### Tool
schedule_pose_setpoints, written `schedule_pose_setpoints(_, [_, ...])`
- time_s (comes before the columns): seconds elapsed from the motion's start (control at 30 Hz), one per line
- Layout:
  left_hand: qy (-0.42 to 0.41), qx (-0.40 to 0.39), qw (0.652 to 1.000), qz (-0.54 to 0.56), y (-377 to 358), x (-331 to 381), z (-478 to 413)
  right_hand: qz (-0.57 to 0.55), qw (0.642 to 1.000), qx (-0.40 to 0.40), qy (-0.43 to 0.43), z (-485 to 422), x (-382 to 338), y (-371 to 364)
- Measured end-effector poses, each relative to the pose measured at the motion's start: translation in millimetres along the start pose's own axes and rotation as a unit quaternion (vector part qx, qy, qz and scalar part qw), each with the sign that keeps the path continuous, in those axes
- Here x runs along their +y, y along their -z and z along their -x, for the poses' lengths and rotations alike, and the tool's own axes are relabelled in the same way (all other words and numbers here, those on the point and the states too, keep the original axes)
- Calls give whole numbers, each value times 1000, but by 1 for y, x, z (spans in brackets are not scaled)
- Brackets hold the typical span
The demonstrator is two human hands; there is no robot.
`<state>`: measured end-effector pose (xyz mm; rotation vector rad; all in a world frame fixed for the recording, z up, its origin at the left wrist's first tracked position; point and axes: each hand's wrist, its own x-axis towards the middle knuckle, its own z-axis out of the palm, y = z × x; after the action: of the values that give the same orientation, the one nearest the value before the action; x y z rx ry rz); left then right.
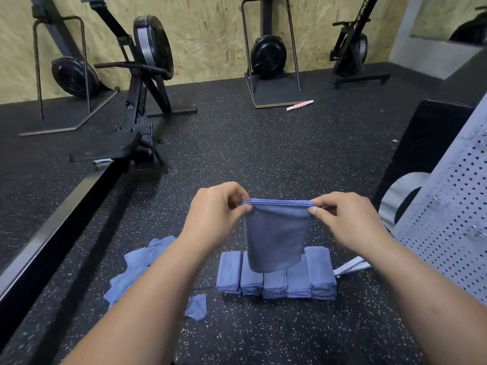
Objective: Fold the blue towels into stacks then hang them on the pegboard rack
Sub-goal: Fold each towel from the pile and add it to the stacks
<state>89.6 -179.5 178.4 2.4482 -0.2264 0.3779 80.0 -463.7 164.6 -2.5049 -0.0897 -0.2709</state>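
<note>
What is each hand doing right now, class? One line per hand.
Left hand: closed, pinching the top left corner of the folded blue towel.
Right hand: closed, pinching the same towel's top right corner.

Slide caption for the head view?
Left hand and right hand pinch the top corners of a folded blue towel above a row of folded stacks on the floor.

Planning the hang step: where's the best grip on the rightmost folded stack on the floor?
Rightmost stack: probably its near end, from the open right side, pinching top against bottom so all layers clamp. Its left flank touches the neighbouring stack, leaving no room.
</note>
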Motion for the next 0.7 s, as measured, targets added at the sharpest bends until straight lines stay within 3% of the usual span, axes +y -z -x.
schedule_pose_setpoints(0.27, [-15,15,997,-72,4,5,2,-30,999,-25,18,0,-2,10])
schedule_pose_setpoints(0.4, [-58,48,979,-188,-3,9,4,-67,997,-24,44,3,-11,2])
schedule_pose_setpoints(0.47, [-100,43,980,-166,-8,11,6,-100,993,-24,65,8,-21,-5])
schedule_pose_setpoints(0.57, [-185,-47,980,-65,-15,21,8,-101,988,-33,113,16,-34,-13])
schedule_pose_setpoints(0.7, [-175,-61,983,9,-19,26,11,-139,983,-34,113,19,-42,-13])
